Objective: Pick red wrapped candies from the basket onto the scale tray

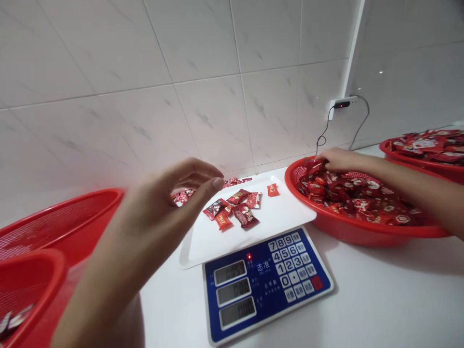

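The left hand [174, 203] hangs in the air above the left edge of a white tray [281, 217], empty as far as the blur shows, its fingers [203, 173] curved and loosely together, the thumb tip just beneath them, pinching nothing. The right hand [337, 162] reaches over the rim of a red mesh basket [362, 231], its fingers pushed down into a heap of red wrapped candies [355, 198]; how they grip cannot be told, since the fingertips are buried.

More wrapped candies [235, 210] lie scattered on the tray, a few near its back edge and the rest toward the middle. The tray sits on a blue digital scale [268, 285], whose readouts are too blurred to read, and its right corner comes just beside the basket. The scale's front edge stands nearest the person, on a white worktop [377, 290].

A second red basket [406, 158], heaped with candies, stands past the first at the right edge of view. At the left, a large red mesh basket [61, 217] and a smaller one [32, 275] overlap, a few candies [14, 319] in the smaller. Behind, the worktop's back edge meets a tiled wall [217, 96], with a plugged-in adapter [342, 104] and its cable [364, 121] on it.
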Motion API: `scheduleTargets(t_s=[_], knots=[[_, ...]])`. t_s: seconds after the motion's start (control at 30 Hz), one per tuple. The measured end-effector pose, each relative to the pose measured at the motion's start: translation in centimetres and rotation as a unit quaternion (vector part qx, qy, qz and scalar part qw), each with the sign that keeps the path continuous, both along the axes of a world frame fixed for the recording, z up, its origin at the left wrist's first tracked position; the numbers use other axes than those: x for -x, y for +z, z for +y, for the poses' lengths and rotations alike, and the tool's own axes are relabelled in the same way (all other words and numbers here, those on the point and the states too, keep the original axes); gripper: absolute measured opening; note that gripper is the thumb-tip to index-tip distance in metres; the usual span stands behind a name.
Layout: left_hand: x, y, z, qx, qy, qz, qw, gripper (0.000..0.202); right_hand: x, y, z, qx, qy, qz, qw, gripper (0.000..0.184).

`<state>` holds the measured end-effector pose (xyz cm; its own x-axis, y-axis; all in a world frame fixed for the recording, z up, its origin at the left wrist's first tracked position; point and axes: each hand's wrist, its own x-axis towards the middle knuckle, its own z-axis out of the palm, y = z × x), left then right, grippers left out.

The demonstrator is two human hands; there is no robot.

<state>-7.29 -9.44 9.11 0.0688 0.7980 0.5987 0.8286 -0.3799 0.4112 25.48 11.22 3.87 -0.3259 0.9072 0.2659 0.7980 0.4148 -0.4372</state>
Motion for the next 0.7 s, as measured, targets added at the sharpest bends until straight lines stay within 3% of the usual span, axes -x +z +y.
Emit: scheduleTargets(t_s=[0.1, 0.23, 0.3, 0.4, 0.47, 0.6, 0.7], knots=[[-0.7, -0.5, 0.6, 0.014, 0.007, -0.022, 1.000, 0.019, 2.4, 3.5, -2.3, 0.021, -0.063, -0.004, 0.998, 0.047], [-1.8, -2.0, 2.1, 0.029, -0.017, -0.073, 0.997, 0.036, 8.7, 5.9, -6.5, 0.023, 0.028, 0.125, 0.991, 0.048], [-2.2, -2.8, 3.0, 0.028, -0.026, -0.072, 0.997, 0.041, 11.8, 5.6, -8.1, 0.018, 0.115, 0.160, 0.980, 0.048], [-2.1, -3.6, 4.0, 0.006, -0.006, -0.018, 1.000, 0.021, 14.5, 3.9, -9.7, -0.039, 0.178, 0.189, 0.965, 0.042], [-1.8, -3.8, 4.4, 0.000, -0.010, -0.001, 1.000, 0.015, 14.8, 2.6, -10.1, -0.046, 0.191, 0.218, 0.956, 0.036], [-1.5, -4.2, 4.9, 0.002, -0.021, -0.008, 1.000, 0.022, 14.0, 0.8, -9.5, 0.024, 0.197, 0.266, 0.943, 0.038], [-1.6, -4.8, 5.5, 0.057, -0.016, -0.041, 0.997, 0.030, 13.5, 0.0, -8.4, 0.047, 0.179, 0.274, 0.944, 0.039]])
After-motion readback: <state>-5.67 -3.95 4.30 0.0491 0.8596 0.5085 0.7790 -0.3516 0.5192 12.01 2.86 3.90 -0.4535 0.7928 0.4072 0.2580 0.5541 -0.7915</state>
